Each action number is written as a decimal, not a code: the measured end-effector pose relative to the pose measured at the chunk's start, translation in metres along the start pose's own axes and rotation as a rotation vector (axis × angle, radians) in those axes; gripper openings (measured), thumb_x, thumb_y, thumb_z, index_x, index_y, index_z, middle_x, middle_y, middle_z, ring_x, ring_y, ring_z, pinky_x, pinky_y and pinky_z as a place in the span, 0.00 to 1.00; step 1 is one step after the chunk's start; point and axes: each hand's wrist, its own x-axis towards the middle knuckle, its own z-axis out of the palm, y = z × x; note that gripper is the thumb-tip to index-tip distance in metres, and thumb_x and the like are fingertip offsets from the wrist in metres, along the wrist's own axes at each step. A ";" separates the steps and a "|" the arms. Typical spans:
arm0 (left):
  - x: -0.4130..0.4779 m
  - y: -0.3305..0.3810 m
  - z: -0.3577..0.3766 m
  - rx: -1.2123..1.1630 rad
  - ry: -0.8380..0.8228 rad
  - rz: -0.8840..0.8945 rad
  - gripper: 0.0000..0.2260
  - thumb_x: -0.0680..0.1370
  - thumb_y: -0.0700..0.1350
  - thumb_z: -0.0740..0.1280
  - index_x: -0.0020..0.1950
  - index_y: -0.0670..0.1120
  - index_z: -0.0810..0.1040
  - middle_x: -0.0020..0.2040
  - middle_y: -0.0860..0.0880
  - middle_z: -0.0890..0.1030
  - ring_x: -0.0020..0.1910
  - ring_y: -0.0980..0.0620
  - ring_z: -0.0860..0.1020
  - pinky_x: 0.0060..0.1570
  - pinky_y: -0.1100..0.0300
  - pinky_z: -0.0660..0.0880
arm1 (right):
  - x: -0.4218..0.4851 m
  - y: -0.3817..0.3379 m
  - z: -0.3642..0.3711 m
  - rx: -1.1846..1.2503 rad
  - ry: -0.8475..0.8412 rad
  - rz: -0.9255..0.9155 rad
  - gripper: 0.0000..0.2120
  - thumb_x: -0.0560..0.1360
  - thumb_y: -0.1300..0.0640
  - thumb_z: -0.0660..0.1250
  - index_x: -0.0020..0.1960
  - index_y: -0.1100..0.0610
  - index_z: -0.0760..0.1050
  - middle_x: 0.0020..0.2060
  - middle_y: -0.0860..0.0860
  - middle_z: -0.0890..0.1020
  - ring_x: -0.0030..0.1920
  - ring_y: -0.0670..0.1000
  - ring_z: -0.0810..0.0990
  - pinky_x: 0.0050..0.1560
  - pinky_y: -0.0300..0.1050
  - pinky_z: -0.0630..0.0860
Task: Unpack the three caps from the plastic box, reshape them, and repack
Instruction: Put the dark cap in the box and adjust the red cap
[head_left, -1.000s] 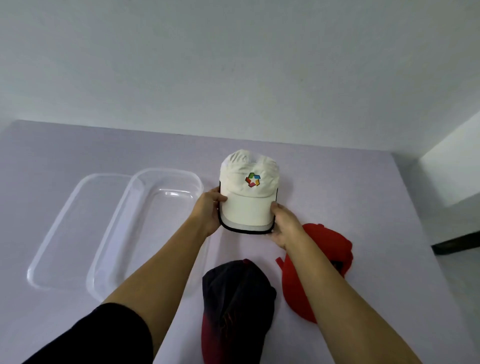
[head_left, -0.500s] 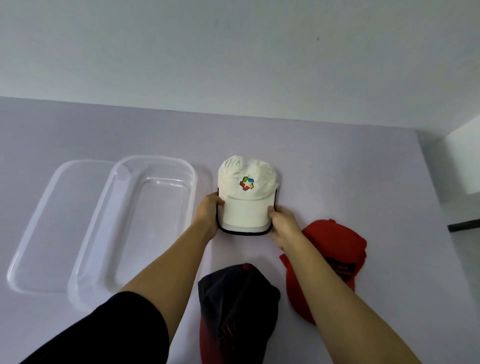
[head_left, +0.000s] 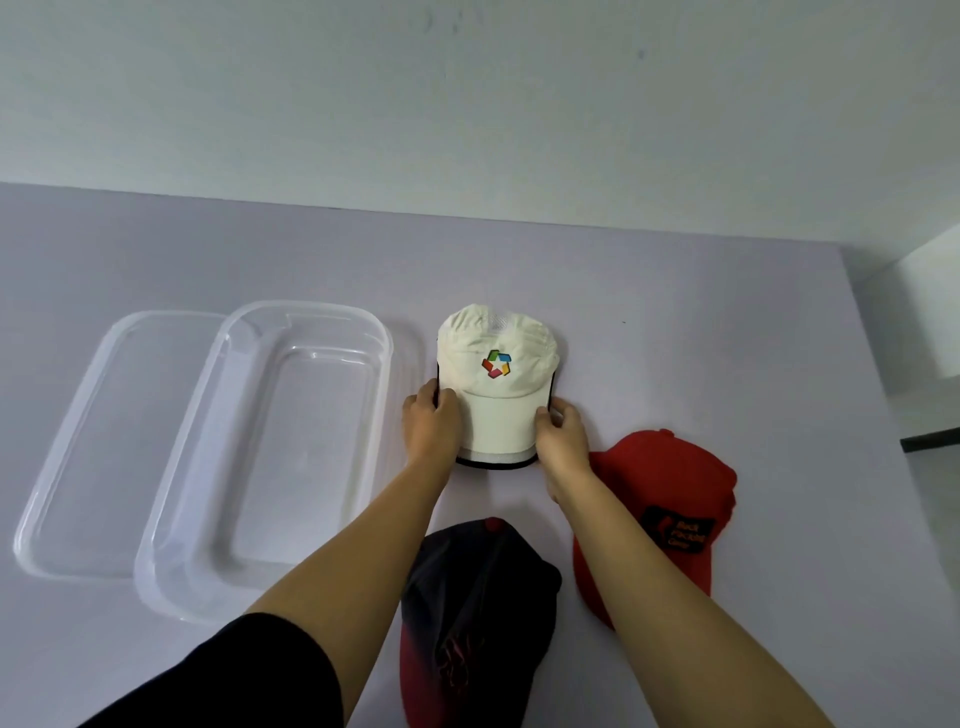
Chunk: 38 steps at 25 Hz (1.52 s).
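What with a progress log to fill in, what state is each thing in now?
white cap: on table, crown creased.
left hand: grips its brim's left edge.
right hand: grips its brim's right edge.
dark cap: crumpled on table.
red cap: lying on table.
plastic box: open, empty.
lid: off, left of box.

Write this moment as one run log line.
step: reshape | left hand: holds white fabric cap brim | right hand: holds brim | clear plastic box: empty

Lavender table — pale wall.
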 end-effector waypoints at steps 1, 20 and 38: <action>-0.002 -0.001 0.000 0.039 0.004 0.020 0.14 0.75 0.44 0.54 0.51 0.43 0.77 0.55 0.43 0.76 0.50 0.46 0.74 0.49 0.54 0.71 | -0.001 0.001 0.000 -0.061 0.029 -0.050 0.15 0.79 0.58 0.58 0.65 0.57 0.71 0.59 0.53 0.77 0.52 0.50 0.75 0.57 0.46 0.74; -0.064 0.026 -0.032 0.115 -0.009 0.196 0.21 0.78 0.42 0.58 0.73 0.44 0.66 0.70 0.46 0.68 0.67 0.47 0.69 0.58 0.61 0.64 | -0.067 -0.036 -0.031 -0.375 0.007 -0.477 0.19 0.79 0.57 0.59 0.70 0.58 0.67 0.66 0.57 0.70 0.68 0.55 0.68 0.66 0.46 0.65; -0.132 -0.065 -0.080 0.304 -0.318 0.154 0.11 0.82 0.50 0.55 0.51 0.45 0.73 0.47 0.47 0.74 0.40 0.53 0.70 0.40 0.60 0.69 | -0.150 0.074 -0.075 -0.466 -0.451 -0.176 0.29 0.73 0.36 0.62 0.65 0.55 0.70 0.58 0.48 0.77 0.59 0.49 0.75 0.59 0.45 0.73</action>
